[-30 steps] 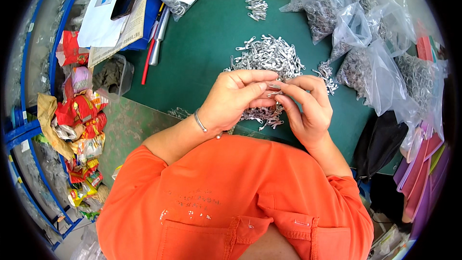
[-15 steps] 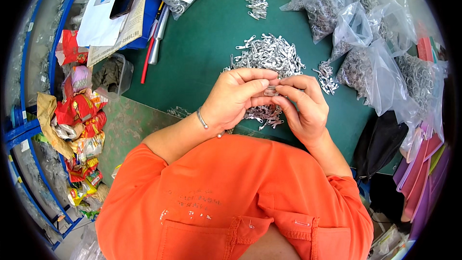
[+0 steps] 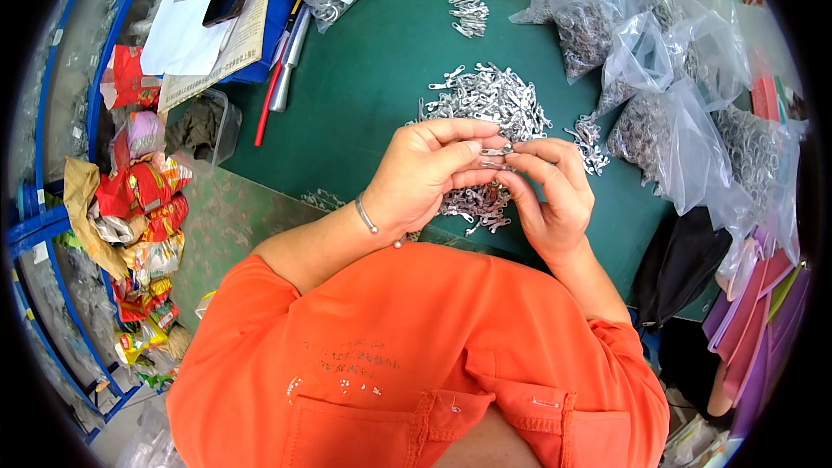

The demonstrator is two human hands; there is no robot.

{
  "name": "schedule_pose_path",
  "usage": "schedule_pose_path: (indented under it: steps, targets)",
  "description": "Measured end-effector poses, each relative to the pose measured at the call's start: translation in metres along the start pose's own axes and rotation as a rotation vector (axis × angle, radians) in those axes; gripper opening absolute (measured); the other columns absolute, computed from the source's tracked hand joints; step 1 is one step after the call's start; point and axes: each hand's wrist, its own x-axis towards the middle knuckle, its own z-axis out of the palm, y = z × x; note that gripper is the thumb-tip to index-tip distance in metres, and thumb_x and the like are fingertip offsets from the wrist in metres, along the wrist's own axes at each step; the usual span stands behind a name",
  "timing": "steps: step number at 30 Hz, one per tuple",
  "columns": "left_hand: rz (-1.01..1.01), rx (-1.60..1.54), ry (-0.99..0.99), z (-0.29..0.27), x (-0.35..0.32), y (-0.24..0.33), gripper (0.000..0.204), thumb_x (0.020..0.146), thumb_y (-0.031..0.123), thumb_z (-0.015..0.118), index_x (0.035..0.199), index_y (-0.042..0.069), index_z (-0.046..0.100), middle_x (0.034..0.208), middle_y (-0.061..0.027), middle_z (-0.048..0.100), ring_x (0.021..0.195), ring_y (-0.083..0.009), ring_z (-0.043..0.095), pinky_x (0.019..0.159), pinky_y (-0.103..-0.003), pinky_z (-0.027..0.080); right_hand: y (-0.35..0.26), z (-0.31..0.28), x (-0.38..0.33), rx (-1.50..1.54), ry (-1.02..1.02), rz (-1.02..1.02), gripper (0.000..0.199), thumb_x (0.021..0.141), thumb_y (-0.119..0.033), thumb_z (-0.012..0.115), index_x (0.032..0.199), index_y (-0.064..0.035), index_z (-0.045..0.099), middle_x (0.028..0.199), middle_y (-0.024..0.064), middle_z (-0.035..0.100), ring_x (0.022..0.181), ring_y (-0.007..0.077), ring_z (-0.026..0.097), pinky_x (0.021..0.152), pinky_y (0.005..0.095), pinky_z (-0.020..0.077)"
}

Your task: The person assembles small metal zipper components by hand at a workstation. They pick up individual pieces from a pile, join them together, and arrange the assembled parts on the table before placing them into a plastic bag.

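Over the near edge of the green table [image 3: 364,61], my two hands meet with fingers pinched around small silver metal snap hooks. My left hand [image 3: 420,165] has its thumb and fingers closed on them. From the other side, my right hand [image 3: 555,191] grips the ends with thumb and fingertips. Between the fingertips one snap hook [image 3: 497,152] shows, with a second thin metal piece just below it. Fingers partly cover both. Right behind my hands lies a large heap of snap hooks [image 3: 490,100], and part of it shows below my fingers too.
A small group of snap hooks [image 3: 469,14] lies farther back, another [image 3: 588,143] to the right. Clear bags of metal rings [image 3: 641,134] line the right side. A red pen [image 3: 269,104], papers [image 3: 186,35] and a plastic box [image 3: 227,134] sit at left.
The snap hook between my fingertips has turned and shows more of its length. My fingers have shifted slightly, while both hands stay in nearly the same place.
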Motion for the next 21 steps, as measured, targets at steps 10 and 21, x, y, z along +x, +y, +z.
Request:
schedule_pose_path:
  steps: [10, 21]
  targets:
    - [0.032, 0.043, 0.000, 0.004, -0.003, 0.003, 0.031, 0.099, 0.000, 0.052, 0.128, -0.007, 0.058, 0.123, -0.0229, 0.064, 0.110, -0.0278, 0.067, 0.096, -0.038, 0.056, 0.002, 0.002, -0.005, 0.181, 0.025, 0.197, 0.033, 0.072, 0.001, 0.084, 0.098, -0.0002, 0.064, 0.095, 0.0116, 0.068, 0.081, 0.0210, 0.064, 0.070, 0.0295, 0.0540]
    - [0.064, 0.034, 0.020, 0.003, -0.001, 0.006, 0.029, 0.097, -0.001, 0.057, 0.125, -0.006, 0.059, 0.120, -0.0209, 0.066, 0.110, -0.0291, 0.068, 0.095, -0.036, 0.057, 0.012, -0.002, -0.004, 0.190, 0.083, 0.283, 0.018, 0.079, 0.009, 0.072, 0.093, 0.0016, 0.064, 0.094, 0.0130, 0.068, 0.085, 0.0215, 0.067, 0.074, 0.0298, 0.0558]
